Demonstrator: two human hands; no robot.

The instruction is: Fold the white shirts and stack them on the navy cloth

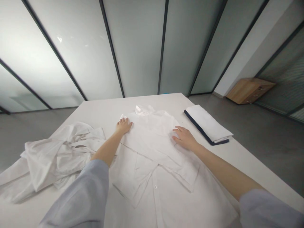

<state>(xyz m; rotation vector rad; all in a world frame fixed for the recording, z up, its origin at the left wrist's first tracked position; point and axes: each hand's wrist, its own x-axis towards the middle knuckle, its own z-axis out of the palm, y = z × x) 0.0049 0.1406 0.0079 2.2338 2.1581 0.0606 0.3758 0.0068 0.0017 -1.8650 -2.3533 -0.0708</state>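
My left hand (123, 125) and right hand (184, 138) rest on the white shirt (152, 148), fingers (177, 133) open and flat; it's light, limp cloth, best pinched at the folded edge (156, 164).

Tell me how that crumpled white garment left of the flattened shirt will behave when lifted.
The crumpled white garment will probably be floppy, since it lies in soft, collapsed folds on the table. The cloth looks thin and fairly light, so it would likely sag and trail when raised. Pushed, its loose folds may slide apart, though how slippery the fabric is can't be told from here.
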